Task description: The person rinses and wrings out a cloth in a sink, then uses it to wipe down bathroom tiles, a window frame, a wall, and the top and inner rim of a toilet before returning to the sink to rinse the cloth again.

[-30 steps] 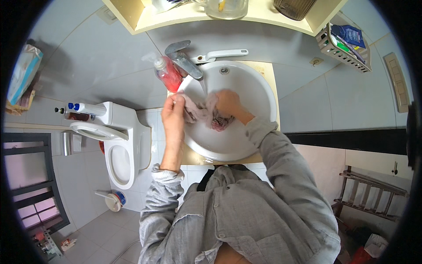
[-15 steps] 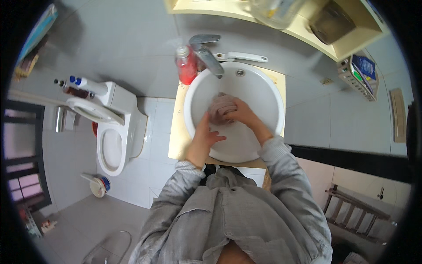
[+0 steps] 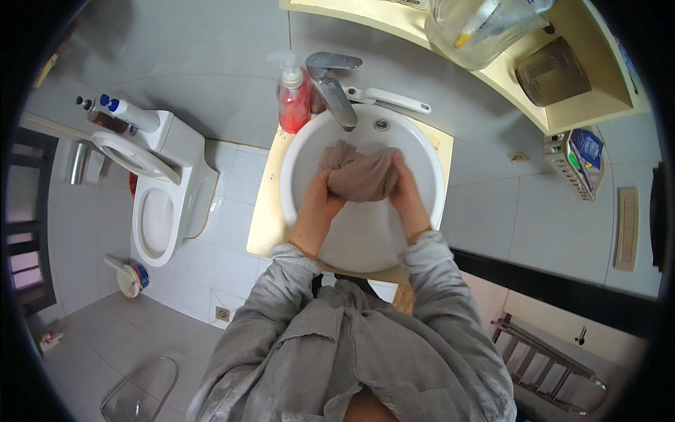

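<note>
A bunched, brownish-pink cloth is stretched between my two hands over the round white washbasin. My left hand grips its left end, fingers partly hidden behind the folds. On the other end my right hand is closed, thumb uppermost. Just beyond the cloth, the chrome faucet reaches over the basin; whether water runs from it I cannot tell.
Left of the faucet stands a pump bottle of red liquid. A white-handled tool lies behind the basin. A cream shelf with clear containers juts out at upper right. The toilet is at left, a folding ladder at lower right.
The cloth was a compact wad under my right hand, with my left hand spread beside it. Now it is opened wider, and both hands hold it by opposite ends.
</note>
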`<state>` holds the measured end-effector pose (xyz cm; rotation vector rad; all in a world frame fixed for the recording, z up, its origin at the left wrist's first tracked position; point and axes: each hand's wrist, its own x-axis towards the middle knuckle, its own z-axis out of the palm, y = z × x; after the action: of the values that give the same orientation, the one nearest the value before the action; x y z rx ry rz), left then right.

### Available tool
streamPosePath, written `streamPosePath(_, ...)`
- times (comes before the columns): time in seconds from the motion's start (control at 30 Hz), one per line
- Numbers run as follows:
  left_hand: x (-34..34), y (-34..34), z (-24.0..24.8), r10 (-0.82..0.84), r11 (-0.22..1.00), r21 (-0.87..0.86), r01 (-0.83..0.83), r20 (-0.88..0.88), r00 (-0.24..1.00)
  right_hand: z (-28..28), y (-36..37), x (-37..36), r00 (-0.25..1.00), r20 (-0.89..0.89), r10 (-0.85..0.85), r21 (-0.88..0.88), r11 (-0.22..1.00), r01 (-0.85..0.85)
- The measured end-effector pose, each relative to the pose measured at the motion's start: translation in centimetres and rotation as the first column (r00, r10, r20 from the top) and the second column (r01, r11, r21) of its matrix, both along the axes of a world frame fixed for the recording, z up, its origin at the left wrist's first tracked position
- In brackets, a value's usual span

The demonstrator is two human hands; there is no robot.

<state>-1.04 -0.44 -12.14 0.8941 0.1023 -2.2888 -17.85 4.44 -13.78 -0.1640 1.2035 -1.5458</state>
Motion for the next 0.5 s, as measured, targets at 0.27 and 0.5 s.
streamPosePath(0.27,1.0,-1.1,-2.1,-0.145,0.987,-0.074,0.14,-0.078,0.986,-1.3,-4.3,1.4,0.84,0.396,0.372,-0.279,0.92,-0.275)
streamPosePath(0.5,0.3,-0.4,1.5,-0.103,0.995,-0.031,0.099,-0.175,0.979,0.4,-6.1,1.9,0.925,-0.276,0.26,-0.227,0.918,-0.326)
